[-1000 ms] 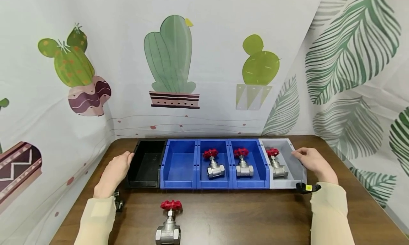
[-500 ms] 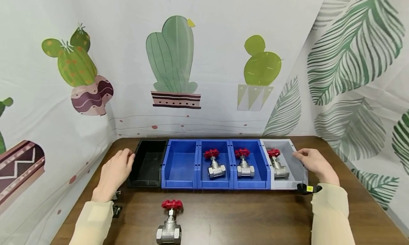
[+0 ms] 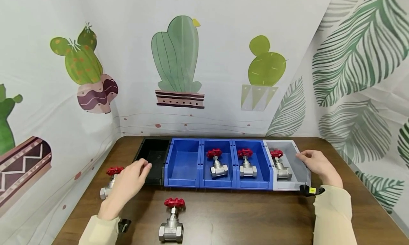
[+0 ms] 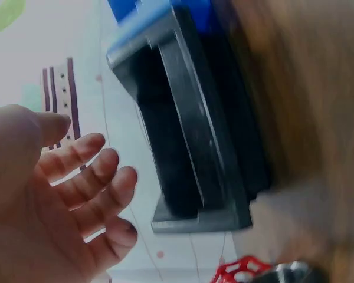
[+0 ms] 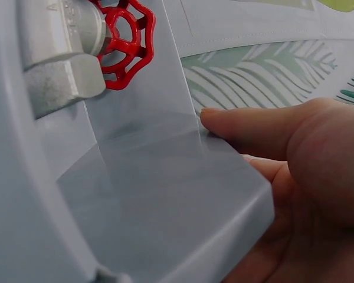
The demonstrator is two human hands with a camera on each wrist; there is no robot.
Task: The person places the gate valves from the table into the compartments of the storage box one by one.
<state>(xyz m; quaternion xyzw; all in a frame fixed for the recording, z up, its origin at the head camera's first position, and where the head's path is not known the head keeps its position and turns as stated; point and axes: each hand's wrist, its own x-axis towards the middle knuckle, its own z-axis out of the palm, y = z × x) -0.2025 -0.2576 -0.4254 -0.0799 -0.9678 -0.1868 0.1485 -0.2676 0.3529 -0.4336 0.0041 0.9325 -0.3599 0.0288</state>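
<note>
My right hand point(image 3: 319, 167) is at the outer side wall of the grey bin point(image 5: 165, 177), thumb over the rim and other fingers outside it. Inside that bin lies a steel valve point(image 3: 282, 170) with a red handwheel point(image 5: 130, 41). My left hand point(image 3: 129, 183) holds nothing, its fingers loosely bent, in front of the black bin point(image 4: 189, 118). Left of it, partly behind the hand, stands a valve point(image 3: 107, 191) with a red handwheel. Another valve point(image 3: 171, 230) stands on the table in front of the bins.
Between the black and grey bins, in the same row, are several blue bins. The left blue bin point(image 3: 184, 163) shows a bare floor; the middle one holds a valve point(image 3: 218, 169), and so does the right one point(image 3: 247, 169). Behind the wooden table point(image 3: 243, 216) hangs a printed cloth point(image 3: 220, 60).
My left hand has left the side of the black bin and moved right and toward me, uncovering the valve at the left. My right hand stays at the grey bin.
</note>
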